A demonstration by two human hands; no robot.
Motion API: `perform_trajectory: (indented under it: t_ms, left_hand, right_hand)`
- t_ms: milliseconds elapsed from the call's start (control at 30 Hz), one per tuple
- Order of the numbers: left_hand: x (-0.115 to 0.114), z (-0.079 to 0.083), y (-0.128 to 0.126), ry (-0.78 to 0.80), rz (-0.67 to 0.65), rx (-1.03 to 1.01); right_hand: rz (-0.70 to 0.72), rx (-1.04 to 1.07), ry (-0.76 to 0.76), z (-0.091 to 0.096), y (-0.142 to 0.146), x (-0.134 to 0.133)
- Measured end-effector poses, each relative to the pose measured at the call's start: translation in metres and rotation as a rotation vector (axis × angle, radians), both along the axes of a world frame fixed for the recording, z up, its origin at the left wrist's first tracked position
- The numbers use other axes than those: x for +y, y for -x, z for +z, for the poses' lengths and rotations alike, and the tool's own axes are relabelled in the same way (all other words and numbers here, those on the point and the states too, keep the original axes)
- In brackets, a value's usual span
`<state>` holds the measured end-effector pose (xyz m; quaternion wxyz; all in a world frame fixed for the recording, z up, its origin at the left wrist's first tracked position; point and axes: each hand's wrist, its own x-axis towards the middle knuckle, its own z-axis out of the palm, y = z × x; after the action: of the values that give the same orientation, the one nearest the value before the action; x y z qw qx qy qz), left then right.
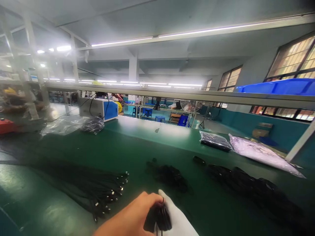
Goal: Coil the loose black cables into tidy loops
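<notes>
In the head view, holding a bundled black cable (pixel 164 219) at bottom centre between bare left hand (pixel 137 211) and white-gloved right hand (pixel 177 214). Set near loose black cables (pixel 81 180) at lower left and dark coils (pixel 172 177) right of centre on the green counter (pixel 133 150).

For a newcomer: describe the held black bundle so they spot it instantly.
Find the green table, then the left hand and right hand meeting at bottom centre. The black bundle is between them: unlike the dark pile beyond, it's held.

Black cable coil (pixel 164 219), green tabletop (pixel 128 149)
</notes>
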<state>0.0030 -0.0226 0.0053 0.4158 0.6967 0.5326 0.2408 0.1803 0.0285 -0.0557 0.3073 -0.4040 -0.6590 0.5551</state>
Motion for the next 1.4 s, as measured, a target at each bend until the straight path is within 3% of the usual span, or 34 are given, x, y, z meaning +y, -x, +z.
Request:
perform_trajectory:
  t_ms: [133,233,333,433,533,600,667,733,833,933,1000,1067,1133,1267,1333,1400]
  left_hand:
    - [0.0,0.006,-0.011,0.009,0.02,-0.003]
    - [0.006,0.006,-0.017,-0.029,0.063,0.175]
    - [0.019,0.0,-0.007,0.003,-0.007,0.243]
    - [0.03,-0.009,0.008,0.143,-0.22,-0.003]
    - [0.029,-0.015,0.006,0.06,-0.13,-0.05]
    - [0.023,-0.017,-0.002,-0.012,-0.025,0.069]
    - [0.017,-0.016,-0.01,0.02,0.0,0.115]
    - [0.014,-0.011,-0.012,0.161,0.017,-0.011]
    - [0.015,0.002,-0.007,0.339,0.137,-0.418]
    - [0.014,0.013,-0.006,0.289,0.222,-0.742]
    - [0.012,0.015,-0.008,0.245,0.214,-0.814]
    - [0.01,0.015,-0.011,0.161,0.255,-0.763]
    - [0.008,0.016,-0.013,-0.014,0.305,-0.577]
    - [0.007,0.014,-0.018,-0.404,0.137,-0.051]
    - [0.008,0.008,-0.022,-0.472,0.106,0.085]
    - [0.011,0.0,-0.024,-0.47,0.168,0.08]
  right_hand:
    - [-0.034,0.106,0.021,-0.015,0.003,0.006]
    - [-0.052,0.086,0.07,-0.019,0.007,0.007]
    - [-0.043,0.06,0.008,-0.005,0.008,-0.001]
    - [-0.042,-0.107,-0.124,0.02,0.008,-0.011]
    - [-0.073,-0.224,-0.201,0.04,0.006,-0.017]
    - [0.005,-0.013,-0.054,0.045,0.004,-0.019]
    - [0.135,0.321,0.231,0.045,0.002,-0.021]
    - [0.176,0.541,0.438,0.044,0.0,-0.023]
    - [0.107,0.635,0.468,0.042,0.001,-0.023]
    - [0.149,0.654,0.415,0.041,0.003,-0.023]
    - [0.233,0.669,0.411,0.04,0.002,-0.021]
    - [0.305,0.652,0.436,0.039,0.0,-0.018]
    - [0.325,0.58,0.46,0.036,-0.003,-0.015]
    - [0.217,0.496,0.427,0.024,-0.004,-0.01]
    - [0.194,0.52,0.442,0.018,-0.002,-0.009]
    - [0.182,0.613,0.561,0.014,0.001,-0.009]
